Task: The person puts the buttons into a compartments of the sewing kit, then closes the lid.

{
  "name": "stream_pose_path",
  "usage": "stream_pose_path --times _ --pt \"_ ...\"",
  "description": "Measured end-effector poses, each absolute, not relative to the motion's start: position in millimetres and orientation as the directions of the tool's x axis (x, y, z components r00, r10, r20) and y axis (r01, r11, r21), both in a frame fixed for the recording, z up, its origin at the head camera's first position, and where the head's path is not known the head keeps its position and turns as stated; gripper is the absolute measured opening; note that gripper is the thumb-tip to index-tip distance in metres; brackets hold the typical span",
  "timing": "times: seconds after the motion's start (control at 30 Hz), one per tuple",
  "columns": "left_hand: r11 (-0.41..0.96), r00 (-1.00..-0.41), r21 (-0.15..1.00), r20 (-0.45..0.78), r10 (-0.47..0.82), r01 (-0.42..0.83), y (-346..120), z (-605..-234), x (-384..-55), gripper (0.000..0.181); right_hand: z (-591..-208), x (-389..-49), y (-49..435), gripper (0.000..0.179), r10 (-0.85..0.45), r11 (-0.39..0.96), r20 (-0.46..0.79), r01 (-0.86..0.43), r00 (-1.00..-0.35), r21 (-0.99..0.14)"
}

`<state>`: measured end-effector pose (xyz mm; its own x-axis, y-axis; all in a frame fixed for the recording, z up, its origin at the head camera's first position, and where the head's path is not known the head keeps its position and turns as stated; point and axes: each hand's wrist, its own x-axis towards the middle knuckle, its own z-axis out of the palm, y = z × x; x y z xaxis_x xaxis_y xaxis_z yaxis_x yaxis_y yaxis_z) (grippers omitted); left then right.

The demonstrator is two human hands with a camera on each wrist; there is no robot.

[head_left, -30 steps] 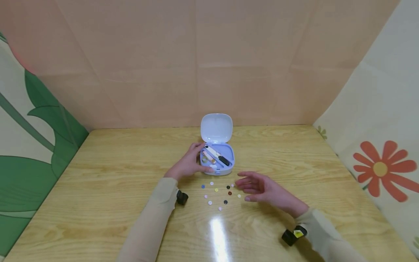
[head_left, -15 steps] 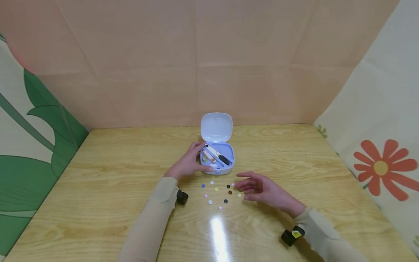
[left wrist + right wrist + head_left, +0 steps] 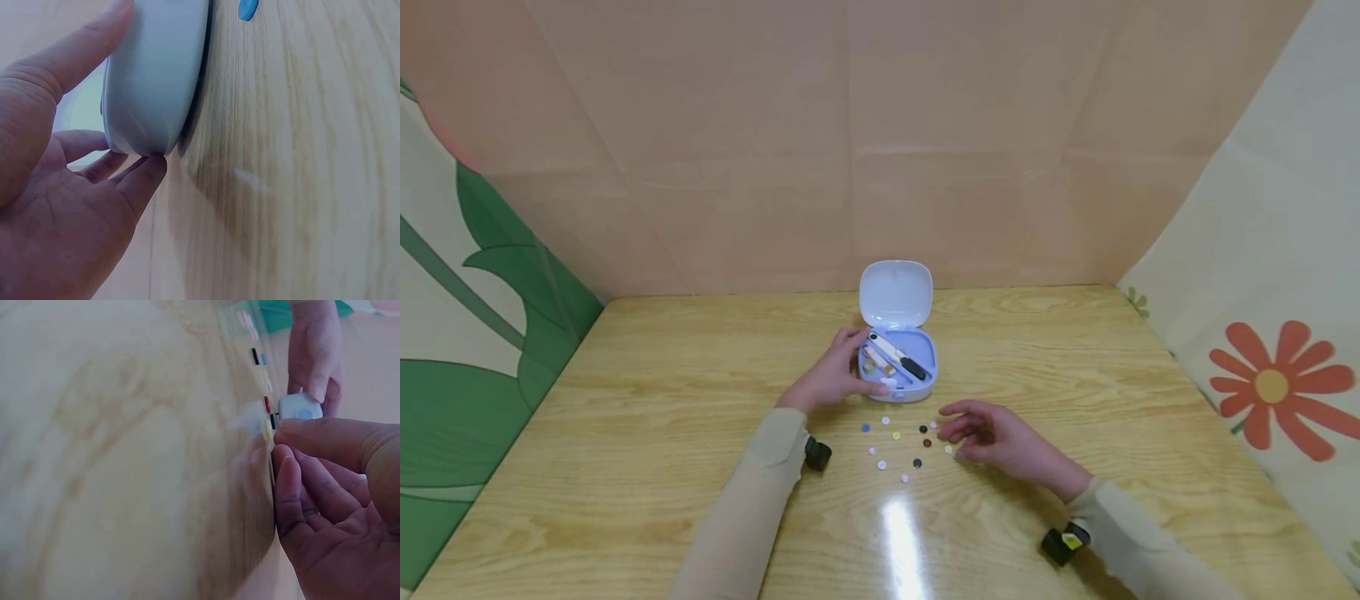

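Note:
A small lavender-blue sewing box point(image 3: 930, 354) stands on the table with its lid point(image 3: 896, 293) raised at the back. Inside lie a white tool with a black end point(image 3: 912, 367) and a few small items at the left. My left hand point(image 3: 833, 372) holds the box by its left side, thumb at the front and fingers round the far corner. Several small buttons are scattered in front, among them a yellow button point(image 3: 896, 436), a blue button point(image 3: 866, 427) and a red button point(image 3: 927, 443). My right hand point(image 3: 996, 437) hovers at their right, fingers loosely bent, thumb tip close to a cream button point(image 3: 948, 449).
The wooden table point(image 3: 700, 358) reaches back to a peach-coloured backdrop point(image 3: 737, 167). A white sheet with a red flower point(image 3: 1273, 387) hangs at the right, and a green leaf print point(image 3: 512, 275) at the left. Light glares off the tabletop in front of the buttons.
My right hand has lowered slightly, bringing its thumb closer to the cream button, and its fingers are a little more bent. The left hand, the box and the buttons stay put.

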<state>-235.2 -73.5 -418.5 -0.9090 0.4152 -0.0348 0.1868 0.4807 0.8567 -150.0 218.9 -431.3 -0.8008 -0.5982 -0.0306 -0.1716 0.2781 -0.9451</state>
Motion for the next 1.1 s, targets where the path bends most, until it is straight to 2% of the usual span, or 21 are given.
stream_pose_path --times 0.4,0.8,1.1 --pt "0.478 -0.909 0.860 -0.042 0.415 0.179 -74 -421 -236 0.103 -430 -147 211 0.049 -0.540 0.412 -0.033 -0.230 -0.841 -0.882" --pt "0.476 -0.909 0.862 -0.044 0.415 0.175 -73 -421 -237 0.103 -429 -147 207 0.043 -0.507 0.456 -0.055 -0.214 -0.860 -0.864" --pt "0.471 -0.908 0.865 -0.043 0.416 0.175 -71 -419 -235 0.103 -430 -149 205 0.041 -0.506 0.484 -0.032 -0.253 -0.862 -0.838"
